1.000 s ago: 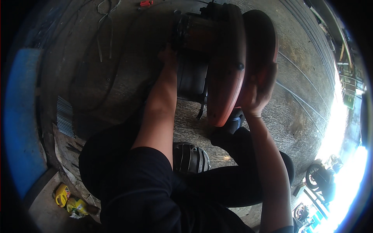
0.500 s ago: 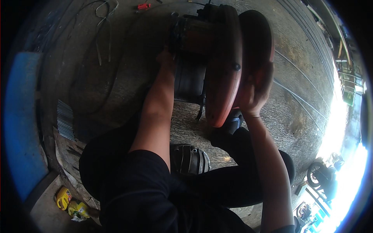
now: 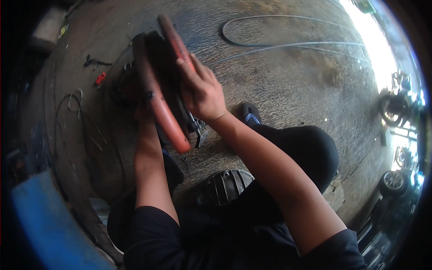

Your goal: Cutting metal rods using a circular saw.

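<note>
A dark machine with a curved red-orange rim (image 3: pixel 158 99) is tilted in front of me. Beside it on the right is a second red round part (image 3: pixel 176 42), with a dark gap between the two; whether they are joined I cannot tell. My right hand (image 3: pixel 204 92) holds the edge of this second part, fingers along its face. My left hand (image 3: pixel 143 112) is at the left side of the machine, its fingers hidden in shadow. Below my right hand a small metal lever (image 3: pixel 199 135) shows. A ribbed metal cover (image 3: pixel 227 186) lies close to my legs.
Left of the machine lie a small red object (image 3: pixel 100 78), a black tool (image 3: pixel 93 61) and a looped cord (image 3: pixel 77 105). A long hose (image 3: pixel 270 46) curves across the far floor. A blue panel (image 3: pixel 54 220) stands at lower left. Vehicle wheels (image 3: pixel 392 180) show at right.
The view has swung, so the machine now appears farther left and leans more to the left. My right hand has moved left along with the round part and still holds it.
</note>
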The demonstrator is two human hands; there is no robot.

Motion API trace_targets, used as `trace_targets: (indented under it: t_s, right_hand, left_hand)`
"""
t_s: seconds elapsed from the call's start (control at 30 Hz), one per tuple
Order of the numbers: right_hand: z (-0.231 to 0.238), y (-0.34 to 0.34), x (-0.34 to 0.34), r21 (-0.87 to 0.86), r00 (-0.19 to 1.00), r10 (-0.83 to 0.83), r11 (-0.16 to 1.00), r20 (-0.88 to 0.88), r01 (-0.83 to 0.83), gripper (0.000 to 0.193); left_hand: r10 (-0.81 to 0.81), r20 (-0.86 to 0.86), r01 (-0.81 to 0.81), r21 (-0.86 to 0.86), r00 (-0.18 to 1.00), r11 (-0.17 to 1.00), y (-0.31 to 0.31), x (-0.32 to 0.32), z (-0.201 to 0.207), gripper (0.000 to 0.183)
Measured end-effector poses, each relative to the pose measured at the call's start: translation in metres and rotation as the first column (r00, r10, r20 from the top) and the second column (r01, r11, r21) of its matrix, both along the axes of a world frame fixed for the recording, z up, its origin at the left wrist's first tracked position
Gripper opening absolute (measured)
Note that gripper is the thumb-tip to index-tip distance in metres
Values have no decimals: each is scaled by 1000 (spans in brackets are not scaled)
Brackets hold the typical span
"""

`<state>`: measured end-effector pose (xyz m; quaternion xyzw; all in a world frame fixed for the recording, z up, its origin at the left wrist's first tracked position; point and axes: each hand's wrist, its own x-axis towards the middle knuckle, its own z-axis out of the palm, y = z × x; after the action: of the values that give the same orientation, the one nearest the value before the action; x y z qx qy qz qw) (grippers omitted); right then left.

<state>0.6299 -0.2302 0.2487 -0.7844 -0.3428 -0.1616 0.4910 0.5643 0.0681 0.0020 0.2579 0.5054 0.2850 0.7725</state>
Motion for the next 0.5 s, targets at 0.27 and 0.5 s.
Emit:
trace_targets:
  t_s: [0.27, 0.5]
  right_hand:
    - [-4, -9, -3, 118, 997, -46, 992, -66, 54, 66]
    - [-15, -8, -9, 117, 993, -78, 989, -93, 88, 57]
  left_hand:
    - [-165, -108, 177, 108, 980, 978, 23, -3, 21, 38]
    - [-143, -273, 176, 100, 951, 979, 38, -94, 53, 37]
